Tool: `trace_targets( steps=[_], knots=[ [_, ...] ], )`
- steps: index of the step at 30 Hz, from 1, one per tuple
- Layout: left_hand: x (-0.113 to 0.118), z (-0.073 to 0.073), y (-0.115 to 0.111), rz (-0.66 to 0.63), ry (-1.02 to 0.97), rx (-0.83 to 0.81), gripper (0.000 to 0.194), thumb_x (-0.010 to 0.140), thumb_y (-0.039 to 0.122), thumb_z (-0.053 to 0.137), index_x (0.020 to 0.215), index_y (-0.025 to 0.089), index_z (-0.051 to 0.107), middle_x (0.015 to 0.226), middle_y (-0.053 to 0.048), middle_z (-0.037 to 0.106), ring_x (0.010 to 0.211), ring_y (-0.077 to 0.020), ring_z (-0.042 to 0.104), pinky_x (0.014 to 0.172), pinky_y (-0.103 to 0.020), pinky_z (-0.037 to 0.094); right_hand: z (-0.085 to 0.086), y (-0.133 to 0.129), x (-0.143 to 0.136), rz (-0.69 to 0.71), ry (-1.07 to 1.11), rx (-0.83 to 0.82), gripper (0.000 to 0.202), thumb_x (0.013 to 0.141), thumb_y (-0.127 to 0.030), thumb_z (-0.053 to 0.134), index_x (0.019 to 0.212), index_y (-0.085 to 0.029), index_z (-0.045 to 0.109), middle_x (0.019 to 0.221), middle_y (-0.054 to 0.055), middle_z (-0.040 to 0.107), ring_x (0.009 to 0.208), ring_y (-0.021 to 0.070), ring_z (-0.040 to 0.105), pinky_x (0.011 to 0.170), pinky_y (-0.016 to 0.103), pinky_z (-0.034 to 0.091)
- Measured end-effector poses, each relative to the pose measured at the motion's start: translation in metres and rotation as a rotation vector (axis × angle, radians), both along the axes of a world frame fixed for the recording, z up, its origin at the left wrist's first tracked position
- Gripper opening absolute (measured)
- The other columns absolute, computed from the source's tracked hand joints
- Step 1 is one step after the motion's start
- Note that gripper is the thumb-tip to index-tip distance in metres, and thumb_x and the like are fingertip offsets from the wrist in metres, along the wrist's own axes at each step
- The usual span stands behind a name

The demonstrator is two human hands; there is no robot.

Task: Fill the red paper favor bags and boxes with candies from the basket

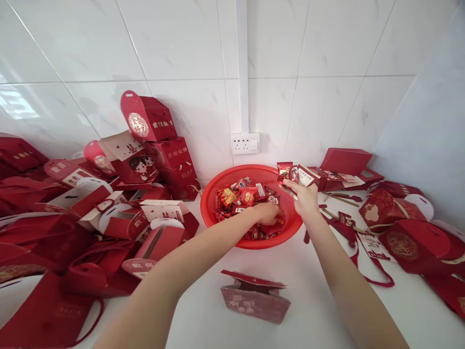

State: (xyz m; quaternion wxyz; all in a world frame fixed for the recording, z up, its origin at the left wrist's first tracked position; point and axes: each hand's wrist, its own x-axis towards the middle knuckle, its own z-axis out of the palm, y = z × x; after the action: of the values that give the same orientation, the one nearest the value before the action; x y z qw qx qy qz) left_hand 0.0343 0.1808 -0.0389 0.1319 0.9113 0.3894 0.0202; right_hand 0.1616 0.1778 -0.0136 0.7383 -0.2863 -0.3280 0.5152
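Observation:
My left hand (pixel 269 213) reaches down into a red plastic basket (pixel 206 208), its curled fingers among wrapped candies (pixel 247 195). Whatever those fingertips grip is hidden. Over the basket's right rim, my right hand (pixel 305 198) is closed around several wrapped candies (pixel 304 176), in red and pale wrappers, fanned out above the thumb and fingers. Nearer to me, between my forearms, a small dark red gift box (pixel 254 303) stands on the white table with its top open.
Many red gift boxes (pixel 109 261) are heaped on the left, beside a stack of boxes (pixel 174 160) against the tiled wall. More boxes (pixel 407 245), ribbons and packets lie on the right. A wall socket (pixel 245 143) is behind the basket.

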Motion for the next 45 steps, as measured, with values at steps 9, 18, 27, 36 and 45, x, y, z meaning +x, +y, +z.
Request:
trace_targets(
  steps=[9, 18, 27, 36, 45],
  knots=[
    [-0.004, 0.016, 0.003, 0.188, 0.009, -0.004, 0.029, 0.07, -0.001, 0.063, 0.091, 0.013, 0.076, 0.097, -0.017, 0.077, 0.09, -0.03, 0.073, 0.082, -0.036, 0.054, -0.001, 0.002, 0.001, 0.035, -0.04, -0.016, 0.036, 0.041, -0.011, 0.088, 0.07, -0.017, 0.068, 0.067, -0.003, 0.072, 0.064, 0.0177, 0.07, 0.065, 0.034, 0.065],
    [-0.052, 0.062, -0.032, 0.44, -1.09, -0.025, 0.031, 0.091, 0.025, 0.058, 0.118, 0.015, 0.069, 0.093, -0.007, 0.076, 0.073, -0.0179, 0.071, 0.067, -0.027, 0.054, 0.022, -0.016, 0.0, 0.174, 0.02, -0.182, 0.032, 0.047, -0.007, 0.086, 0.076, -0.018, 0.074, 0.074, 0.001, 0.078, 0.068, 0.0181, 0.073, 0.064, 0.027, 0.064],
    [-0.073, 0.064, -0.112, 0.436, -1.471, 0.025, 0.038, 0.08, 0.04, 0.077, 0.108, 0.016, 0.069, 0.088, -0.006, 0.075, 0.08, -0.0167, 0.067, 0.076, -0.026, 0.054, 0.057, -0.069, -0.002, 0.741, -0.112, -0.05, 0.034, 0.064, -0.024, 0.089, 0.095, -0.019, 0.078, 0.102, 0.006, 0.08, 0.089, 0.0238, 0.078, 0.074, 0.027, 0.064],
    [-0.069, 0.067, -0.134, 0.394, -1.522, 0.053, 0.037, 0.079, 0.029, 0.078, 0.113, 0.018, 0.068, 0.093, -0.006, 0.073, 0.082, -0.0158, 0.069, 0.075, -0.025, 0.056, 0.066, -0.098, -0.008, 0.727, -0.189, 0.027, 0.03, 0.066, -0.03, 0.089, 0.094, -0.023, 0.079, 0.103, 0.005, 0.08, 0.104, 0.0292, 0.075, 0.09, 0.039, 0.063],
    [-0.069, 0.073, -0.145, 0.387, -1.656, -0.097, 0.035, 0.069, 0.028, 0.087, 0.101, 0.018, 0.076, 0.087, -0.004, 0.075, 0.079, -0.016, 0.067, 0.075, -0.027, 0.056, 0.068, -0.112, -0.007, 0.689, -0.285, 0.035, 0.034, 0.064, -0.034, 0.09, 0.094, -0.025, 0.078, 0.104, 0.007, 0.08, 0.102, 0.0317, 0.075, 0.092, 0.047, 0.062]
  ],
)
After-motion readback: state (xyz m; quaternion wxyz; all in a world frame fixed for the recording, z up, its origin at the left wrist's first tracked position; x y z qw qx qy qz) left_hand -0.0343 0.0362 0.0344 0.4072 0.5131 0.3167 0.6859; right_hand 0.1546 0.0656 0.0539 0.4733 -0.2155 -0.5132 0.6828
